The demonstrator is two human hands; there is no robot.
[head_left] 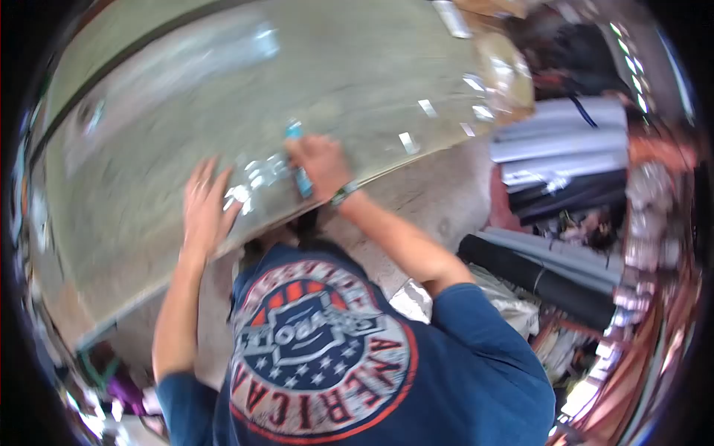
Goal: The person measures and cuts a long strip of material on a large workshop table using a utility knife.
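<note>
My left hand [205,204] lies flat on the tabletop [357,89], fingers stretched out and a ring on one of them. Close to its fingertips and thumb, bright glints show on a piece of clear, shiny plastic [260,172]. On the other side of that plastic, my right hand [321,165] is closed around a slim, light-blue, stick-like object [303,182], which sticks out at both ends of the grip. Its exact kind is blurred. A band circles my right wrist.
Small white pieces [407,143] lie toward the table's right end, near a roll of clear material [506,70]. Right of the table are stacked silvery rolls [565,134] and a black roll [535,279]. The table's near edge runs just before my body.
</note>
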